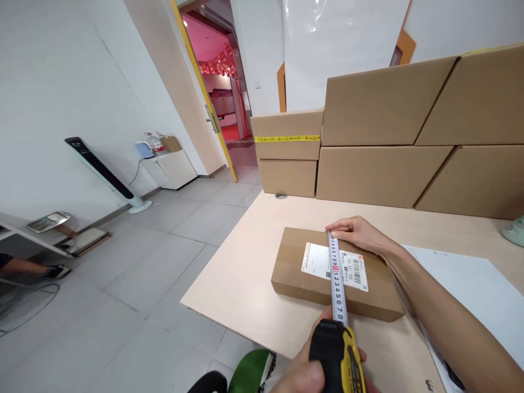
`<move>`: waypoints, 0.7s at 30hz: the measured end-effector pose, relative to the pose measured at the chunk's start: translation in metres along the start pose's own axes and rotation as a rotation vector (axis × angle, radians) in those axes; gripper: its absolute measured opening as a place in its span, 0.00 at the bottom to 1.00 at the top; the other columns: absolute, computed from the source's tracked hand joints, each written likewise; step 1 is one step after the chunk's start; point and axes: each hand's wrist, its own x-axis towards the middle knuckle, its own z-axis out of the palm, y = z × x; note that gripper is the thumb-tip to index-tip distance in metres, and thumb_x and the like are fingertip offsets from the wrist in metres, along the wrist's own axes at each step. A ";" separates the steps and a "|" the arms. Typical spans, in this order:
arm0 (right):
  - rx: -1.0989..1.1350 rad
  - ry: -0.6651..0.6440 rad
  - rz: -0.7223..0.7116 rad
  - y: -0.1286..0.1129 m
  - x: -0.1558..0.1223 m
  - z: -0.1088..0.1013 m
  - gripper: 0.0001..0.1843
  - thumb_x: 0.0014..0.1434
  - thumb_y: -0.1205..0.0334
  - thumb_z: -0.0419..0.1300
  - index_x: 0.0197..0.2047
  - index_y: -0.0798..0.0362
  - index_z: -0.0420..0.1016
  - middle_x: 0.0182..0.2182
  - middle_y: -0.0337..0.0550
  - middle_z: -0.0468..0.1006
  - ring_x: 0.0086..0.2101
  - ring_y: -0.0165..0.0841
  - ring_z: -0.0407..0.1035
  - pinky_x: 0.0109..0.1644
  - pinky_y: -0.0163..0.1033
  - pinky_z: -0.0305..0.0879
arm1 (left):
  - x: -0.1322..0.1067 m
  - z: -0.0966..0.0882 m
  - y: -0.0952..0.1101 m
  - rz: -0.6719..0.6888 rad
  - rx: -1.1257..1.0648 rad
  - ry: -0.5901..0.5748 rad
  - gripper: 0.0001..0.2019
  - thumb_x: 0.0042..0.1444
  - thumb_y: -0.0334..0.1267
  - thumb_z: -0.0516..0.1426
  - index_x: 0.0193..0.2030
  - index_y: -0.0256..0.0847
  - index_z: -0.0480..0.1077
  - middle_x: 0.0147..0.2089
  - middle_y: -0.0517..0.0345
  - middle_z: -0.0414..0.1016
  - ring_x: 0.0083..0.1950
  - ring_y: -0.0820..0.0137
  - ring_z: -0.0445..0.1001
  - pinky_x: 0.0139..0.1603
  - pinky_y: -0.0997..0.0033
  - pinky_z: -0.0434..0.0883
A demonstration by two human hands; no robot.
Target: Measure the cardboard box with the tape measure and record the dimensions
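Your right hand [362,232] has its thumb and forefinger drawn close together on the free end of a steel tape blade [336,278], right at the far edge of a small brown cardboard parcel [295,262]. The parcel lies flat just under and in front of those fingertips; whether they press on the cardboard itself, you cannot tell from this view. Your left hand [301,371] is wrapped around the black-and-yellow tape measure case [338,355], thumb on the left side and a few fingertips showing on the right. That case sits on your side of the parcel, just beyond its near edge.

Between your two hands the blade runs straight across the parcel's top, its numbers facing up, and crosses the white shipping label [317,259] with its barcode. Your right forearm slants in from the right and hides the parcel's far right corner.

The parcel rests on a pale wooden tabletop [229,284], near its left edge. To the right of your forearm lies a white sheet [478,278]. Behind the parcel, well apart from it, large cartons [385,103] stand stacked in two rows; the leftmost upper one carries yellow tape [286,138]. Farther left, across the grey floor, you have an open door [207,98] and a leaning-looking tower fan [102,169].
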 end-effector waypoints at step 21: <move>-0.055 -0.082 -0.042 0.000 0.004 -0.005 0.19 0.52 0.47 0.65 0.41 0.52 0.84 0.39 0.45 0.84 0.41 0.39 0.76 0.46 0.43 0.69 | 0.013 0.025 0.017 -0.161 0.072 0.186 0.41 0.34 0.44 0.73 0.58 0.50 0.64 0.49 0.53 0.70 0.39 0.63 0.78 0.40 0.66 0.70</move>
